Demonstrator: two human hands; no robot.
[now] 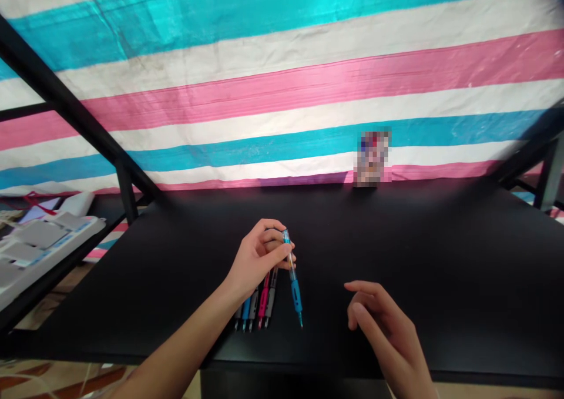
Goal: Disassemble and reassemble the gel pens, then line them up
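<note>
Fingers of your left hand pinch the blue pen by its top, tip dangling just beside the row of pens on the black worktop, your right hand hovering released nearby, so a loosened pinch could drop it, scattering them.

head cam | forward and down | near table | corners seemingly blurred

Left hand pinching blue pen upright, 4 pens beneath on black table, right hand empty, fingers loose.
</note>
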